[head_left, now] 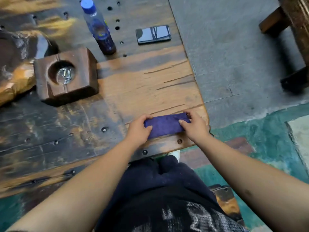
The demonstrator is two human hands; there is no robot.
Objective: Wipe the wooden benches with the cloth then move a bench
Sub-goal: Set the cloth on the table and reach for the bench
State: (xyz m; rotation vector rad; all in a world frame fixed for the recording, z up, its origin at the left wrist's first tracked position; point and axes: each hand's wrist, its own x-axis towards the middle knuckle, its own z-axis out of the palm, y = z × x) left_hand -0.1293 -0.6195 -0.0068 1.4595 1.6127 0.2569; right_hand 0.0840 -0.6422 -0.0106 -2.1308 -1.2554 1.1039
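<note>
A folded purple cloth (164,125) lies flat near the right front corner of a large dark wooden table (147,84). My left hand (139,130) grips the cloth's left end with the thumb and fingers pinched on it. My right hand (194,127) holds the cloth's right end the same way. A dark wooden bench (294,39) stands on the grey floor at the upper right, only partly in view. Another bit of dark wood (225,203) shows by my right leg.
On the table stand a plastic bottle with a blue cap (98,27), a black phone (153,34) and a square wooden ashtray block (66,73). A lumpy wood piece (15,69) lies at the left. Grey floor and green painted floor (267,139) lie to the right.
</note>
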